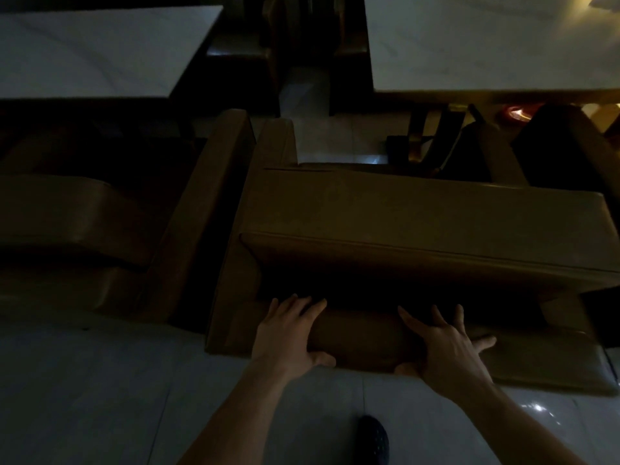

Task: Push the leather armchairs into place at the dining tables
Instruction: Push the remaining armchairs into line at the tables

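Note:
A brown leather armchair (402, 223) stands in front of me, seen from behind and above, facing the white dining table (486, 45) at the upper right. My left hand (288, 333) and my right hand (446, 347) both grip the top of its backrest, fingers spread over the far side and thumbs on the near side. A second brown leather armchair (100, 229) sits at the left, beside the first, in front of another white table (100, 45).
The room is dim. A narrow aisle of pale floor tiles (308, 95) runs between the two tables. Dark chairs stand at the far ends of the tables. Metal table legs (429, 135) show under the right table. My dark shoe (374, 437) rests on the glossy floor.

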`<state>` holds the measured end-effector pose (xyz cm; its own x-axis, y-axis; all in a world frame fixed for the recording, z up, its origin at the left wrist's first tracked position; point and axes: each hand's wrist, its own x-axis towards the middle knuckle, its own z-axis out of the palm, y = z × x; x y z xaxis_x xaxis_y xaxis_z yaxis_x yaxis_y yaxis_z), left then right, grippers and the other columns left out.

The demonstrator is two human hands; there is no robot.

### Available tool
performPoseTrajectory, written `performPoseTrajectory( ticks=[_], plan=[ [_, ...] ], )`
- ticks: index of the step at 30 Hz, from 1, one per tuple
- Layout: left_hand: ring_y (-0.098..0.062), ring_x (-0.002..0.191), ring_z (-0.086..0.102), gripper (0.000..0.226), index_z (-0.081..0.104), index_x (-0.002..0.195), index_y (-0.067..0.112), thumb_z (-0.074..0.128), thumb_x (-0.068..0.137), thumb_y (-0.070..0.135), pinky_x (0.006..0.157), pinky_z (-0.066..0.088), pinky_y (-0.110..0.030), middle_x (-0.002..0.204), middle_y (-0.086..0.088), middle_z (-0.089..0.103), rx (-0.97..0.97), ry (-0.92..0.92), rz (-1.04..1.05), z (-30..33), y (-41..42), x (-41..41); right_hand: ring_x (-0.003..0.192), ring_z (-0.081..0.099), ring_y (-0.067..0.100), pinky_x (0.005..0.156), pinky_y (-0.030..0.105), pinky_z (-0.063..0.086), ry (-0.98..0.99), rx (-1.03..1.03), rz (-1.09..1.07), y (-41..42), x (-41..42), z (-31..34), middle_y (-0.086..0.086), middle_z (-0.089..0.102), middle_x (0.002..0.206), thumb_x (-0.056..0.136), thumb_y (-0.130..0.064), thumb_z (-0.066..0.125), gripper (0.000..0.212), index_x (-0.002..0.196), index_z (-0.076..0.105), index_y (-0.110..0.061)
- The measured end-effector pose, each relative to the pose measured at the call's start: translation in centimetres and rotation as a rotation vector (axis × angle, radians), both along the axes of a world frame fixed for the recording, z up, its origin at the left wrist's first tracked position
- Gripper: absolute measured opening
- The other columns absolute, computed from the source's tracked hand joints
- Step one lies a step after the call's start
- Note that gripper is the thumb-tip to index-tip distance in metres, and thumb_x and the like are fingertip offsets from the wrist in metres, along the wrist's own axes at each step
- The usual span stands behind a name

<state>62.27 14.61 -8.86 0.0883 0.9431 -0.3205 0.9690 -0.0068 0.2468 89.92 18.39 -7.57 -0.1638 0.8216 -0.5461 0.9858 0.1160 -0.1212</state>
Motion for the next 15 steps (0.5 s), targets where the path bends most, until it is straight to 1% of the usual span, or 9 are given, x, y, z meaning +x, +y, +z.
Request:
performPoseTrajectory(
  ticks=[8,12,15],
  plan=[
    [-0.019,0.147,0.019,0.106,0.018,0.153,0.042,0.065,0.066,0.080,0.123,0.008,-0.046,0.160,0.010,0.026,0.059,0.013,0.030,-0.2,4.4,-1.5,0.149,-0.019,0.046,0.101,0.089,0.006,0.018,0.035,0.001,4.5,-1.7,-0.2,0.004,0.001,0.167,0.075,-0.070,0.071,0.107,0.151,-0.003,-0.059],
    [-0.019,0.146,0.021,0.105,0.020,0.153,0.042,0.066,0.066,0.079,0.123,0.009,-0.047,0.158,0.010,0.028,0.061,-0.014,0.045,-0.3,5.9,-1.9,0.149,-0.019,0.046,0.102,0.089,0.007,-0.006,0.047,0.012,5.9,-2.2,-0.4,0.004,0.001,0.167,0.075,-0.072,0.069,0.107,0.151,-0.005,-0.058],
    [-0.017,0.146,0.021,0.103,0.021,0.152,0.042,0.065,0.067,0.078,0.123,0.008,-0.045,0.157,0.010,0.030,0.091,-0.029,0.046,-0.5,5.7,-2.0,0.149,-0.017,0.046,0.102,0.088,0.007,-0.012,0.056,0.023,5.8,-2.2,-0.6,0.003,0.002,0.167,0.076,-0.073,0.066,0.106,0.152,-0.006,-0.057]
  ],
)
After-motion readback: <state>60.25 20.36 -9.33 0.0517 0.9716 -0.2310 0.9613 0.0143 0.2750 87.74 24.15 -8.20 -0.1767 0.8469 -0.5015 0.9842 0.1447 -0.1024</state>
